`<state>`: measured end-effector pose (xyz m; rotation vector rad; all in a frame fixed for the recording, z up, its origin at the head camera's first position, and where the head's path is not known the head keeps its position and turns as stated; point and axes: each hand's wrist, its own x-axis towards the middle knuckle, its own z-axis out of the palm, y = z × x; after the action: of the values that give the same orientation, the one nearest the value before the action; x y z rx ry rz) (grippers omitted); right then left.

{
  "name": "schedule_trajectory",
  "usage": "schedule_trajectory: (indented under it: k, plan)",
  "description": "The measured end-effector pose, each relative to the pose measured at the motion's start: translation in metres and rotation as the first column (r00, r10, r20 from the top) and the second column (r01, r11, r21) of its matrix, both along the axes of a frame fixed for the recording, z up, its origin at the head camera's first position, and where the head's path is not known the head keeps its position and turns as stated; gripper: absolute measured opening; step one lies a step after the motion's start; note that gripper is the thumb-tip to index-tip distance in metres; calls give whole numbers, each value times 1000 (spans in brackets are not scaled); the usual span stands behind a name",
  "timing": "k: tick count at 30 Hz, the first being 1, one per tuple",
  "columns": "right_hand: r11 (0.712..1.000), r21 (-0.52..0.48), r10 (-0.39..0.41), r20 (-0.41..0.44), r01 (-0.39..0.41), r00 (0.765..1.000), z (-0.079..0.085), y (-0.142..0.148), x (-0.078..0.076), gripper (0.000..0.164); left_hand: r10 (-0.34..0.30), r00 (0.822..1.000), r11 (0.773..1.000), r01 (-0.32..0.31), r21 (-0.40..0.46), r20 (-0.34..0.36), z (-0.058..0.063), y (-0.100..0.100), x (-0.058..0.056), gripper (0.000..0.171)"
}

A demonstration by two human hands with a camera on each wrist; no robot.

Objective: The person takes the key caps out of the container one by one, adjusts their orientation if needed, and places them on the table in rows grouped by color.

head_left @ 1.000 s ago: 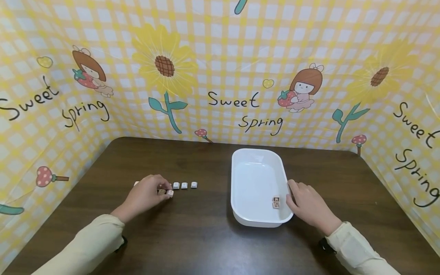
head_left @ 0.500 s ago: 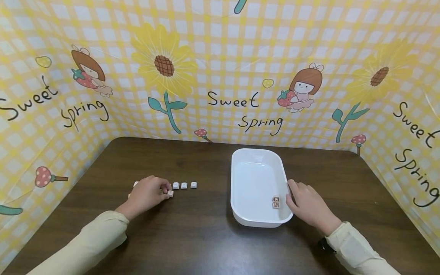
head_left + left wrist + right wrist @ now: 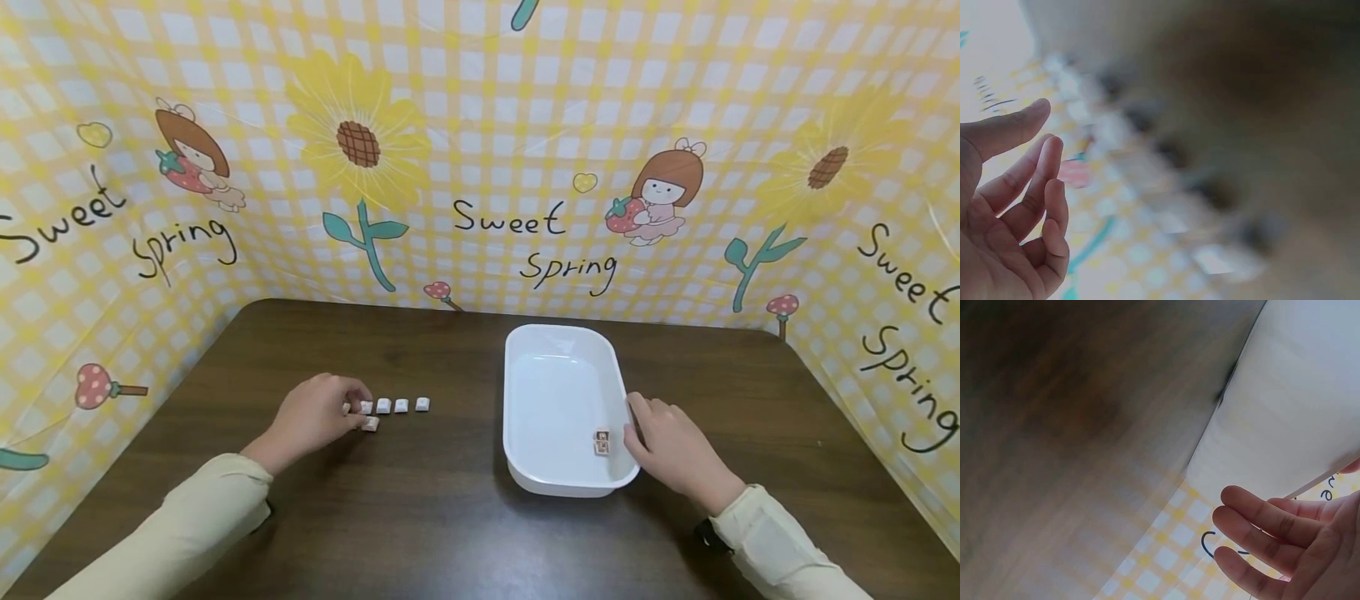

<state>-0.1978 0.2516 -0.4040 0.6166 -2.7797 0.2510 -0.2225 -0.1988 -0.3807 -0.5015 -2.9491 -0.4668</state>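
Small white keycaps stand in a row on the table at the left of the head view, the rightmost keycap (image 3: 423,404) a little apart from the others. In front of the row lies a single keycap (image 3: 371,424). My left hand (image 3: 311,417) hangs over the left end of the row, hiding part of it, with thumb and forefinger tips close by these caps. The left wrist view shows a gap between that thumb (image 3: 1016,128) and the fingers. My right hand (image 3: 671,446) holds the right rim of a white plastic basin (image 3: 517,400), its thumb and forefinger at the edge.
Inside the basin, near its right wall, two brown-and-white keycaps (image 3: 602,442) lie together. The dark wooden table (image 3: 450,533) ends at the back against a yellow checked cloth (image 3: 480,150), which also hangs at both sides.
My left hand has shifted slightly back and left, baring another keycap in the row and more of the front one. The right hand and basin have stayed put.
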Motion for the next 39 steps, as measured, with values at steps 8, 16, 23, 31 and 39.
schedule_trajectory:
  k: [8, 16, 23, 31, 39]
  plan:
    - [1000, -7, 2, -8, -2, 1000, 2, -1, 1, 20, -174, 983, 981, 178, 75, -57, 60, 87, -3, 13]
    - [1000, 17, -8, 18, 7, 1000, -1, -1, -1, 23, -402, 903, 907, 415, -70, 150, 72, 217, -24, 10]
    - [1000, 1, 14, -10, -14, 1000, -1, 2, -1, 20, -330, 851, 898, 416, -142, 407, 50, 289, -45, 10]
    - [999, 8, 46, -63, -46, 997, 1, 0, -1, 14, -231, 824, 928, 346, -137, 517, 13, 315, -51, 10]
    - [1000, 13, 29, -43, -28, 999, 4, -1, 0, 14, -232, 837, 922, 352, -163, 496, 2, 319, -54, 22]
